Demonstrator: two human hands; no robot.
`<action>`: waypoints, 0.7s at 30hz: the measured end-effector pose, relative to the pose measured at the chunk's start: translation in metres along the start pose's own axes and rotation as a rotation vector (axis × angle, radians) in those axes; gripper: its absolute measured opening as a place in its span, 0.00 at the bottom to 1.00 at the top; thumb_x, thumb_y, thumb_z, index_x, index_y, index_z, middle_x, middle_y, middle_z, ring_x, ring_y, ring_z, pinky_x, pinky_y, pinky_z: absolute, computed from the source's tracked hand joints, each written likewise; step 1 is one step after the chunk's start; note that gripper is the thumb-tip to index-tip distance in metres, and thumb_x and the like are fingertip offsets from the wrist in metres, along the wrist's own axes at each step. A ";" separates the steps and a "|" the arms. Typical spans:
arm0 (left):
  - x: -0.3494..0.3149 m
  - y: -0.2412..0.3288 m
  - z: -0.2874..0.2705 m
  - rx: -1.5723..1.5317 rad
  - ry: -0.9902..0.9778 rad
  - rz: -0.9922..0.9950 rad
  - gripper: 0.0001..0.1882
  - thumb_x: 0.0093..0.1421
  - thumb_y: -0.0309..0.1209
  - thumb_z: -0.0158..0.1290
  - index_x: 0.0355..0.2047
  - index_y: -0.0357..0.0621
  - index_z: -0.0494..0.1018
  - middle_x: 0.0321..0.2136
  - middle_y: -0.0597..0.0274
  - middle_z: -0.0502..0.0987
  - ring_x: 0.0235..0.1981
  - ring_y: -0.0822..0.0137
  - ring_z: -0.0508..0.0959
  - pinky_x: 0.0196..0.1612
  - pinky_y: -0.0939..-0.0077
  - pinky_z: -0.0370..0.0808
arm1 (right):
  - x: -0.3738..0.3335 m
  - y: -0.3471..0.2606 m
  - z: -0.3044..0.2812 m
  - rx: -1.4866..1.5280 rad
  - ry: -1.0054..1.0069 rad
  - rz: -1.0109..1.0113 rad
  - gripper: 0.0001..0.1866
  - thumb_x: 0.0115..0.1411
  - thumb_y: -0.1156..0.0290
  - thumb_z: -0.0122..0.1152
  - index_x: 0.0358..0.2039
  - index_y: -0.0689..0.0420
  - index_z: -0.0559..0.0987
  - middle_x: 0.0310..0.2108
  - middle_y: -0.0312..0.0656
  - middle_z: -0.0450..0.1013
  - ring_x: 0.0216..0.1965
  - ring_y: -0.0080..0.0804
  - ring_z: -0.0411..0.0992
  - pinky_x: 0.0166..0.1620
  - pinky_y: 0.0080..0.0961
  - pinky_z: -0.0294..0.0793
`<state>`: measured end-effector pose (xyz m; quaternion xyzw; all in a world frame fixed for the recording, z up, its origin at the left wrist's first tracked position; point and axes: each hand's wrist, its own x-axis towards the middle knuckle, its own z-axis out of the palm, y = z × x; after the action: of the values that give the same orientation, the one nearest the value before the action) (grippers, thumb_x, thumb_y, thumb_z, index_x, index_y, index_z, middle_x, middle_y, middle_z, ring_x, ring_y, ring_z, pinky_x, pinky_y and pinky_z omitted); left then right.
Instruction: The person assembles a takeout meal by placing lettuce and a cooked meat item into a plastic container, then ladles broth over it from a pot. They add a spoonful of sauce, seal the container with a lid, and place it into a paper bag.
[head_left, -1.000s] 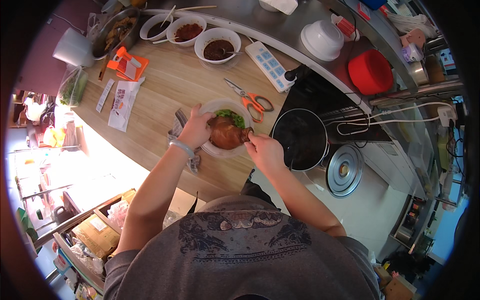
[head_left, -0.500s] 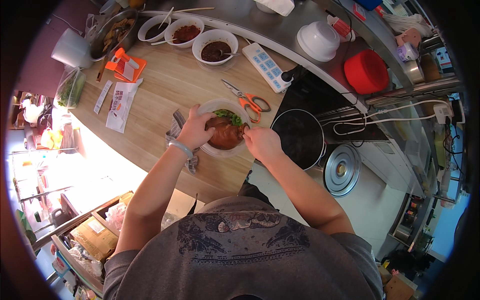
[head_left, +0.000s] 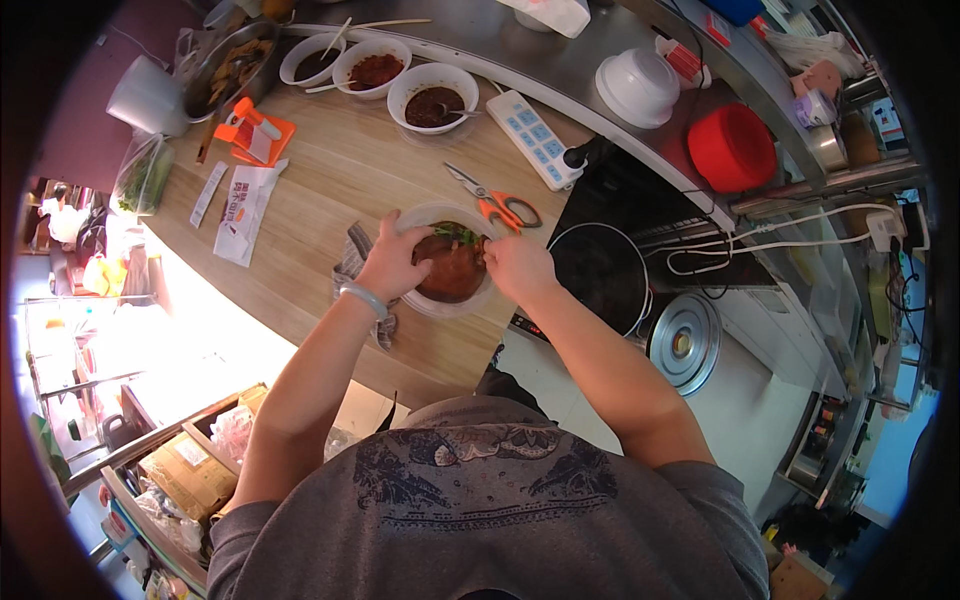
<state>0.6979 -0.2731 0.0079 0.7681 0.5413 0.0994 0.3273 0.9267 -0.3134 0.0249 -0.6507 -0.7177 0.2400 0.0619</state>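
Reaching over the clear plastic bowl [head_left: 465,308] with both hands, near the right edge of the worktop [head_left: 300,215]. Spreading the left hand [head_left: 391,259] wide at the bowl's left rim, with the thumb laid in over the glossy brown meat joint [head_left: 447,275] and nothing visibly pinched. Drawing the fingertips of the right hand [head_left: 521,268] together on the joint's narrow end, at the bowl's right side; cannot tell the firmness of that grip. Having the joint inside the bowl, between both hands, with its long axis seeming to slant from the left thumb toward the right fingertips, the narrow end nearest the right hand. Showing green leaves [head_left: 458,233] along the joint's far side. Having orange-handled scissors [head_left: 497,208] just beyond the bowl, toward the worktop's right edge, and a dark cooking pot [head_left: 600,280] past that edge.
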 end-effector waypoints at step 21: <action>-0.014 -0.009 -0.005 -0.215 0.190 0.055 0.24 0.55 0.28 0.55 0.54 0.50 0.68 0.63 0.42 0.52 0.55 0.46 0.69 0.55 0.64 0.70 | 0.003 0.014 -0.012 0.290 -0.020 0.075 0.11 0.54 0.61 0.60 0.36 0.49 0.83 0.30 0.43 0.77 0.34 0.45 0.75 0.37 0.38 0.75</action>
<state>0.6829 -0.2821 0.0096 0.7302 0.5348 0.2379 0.3524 0.9438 -0.3065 0.0282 -0.6589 -0.6514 0.3497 0.1390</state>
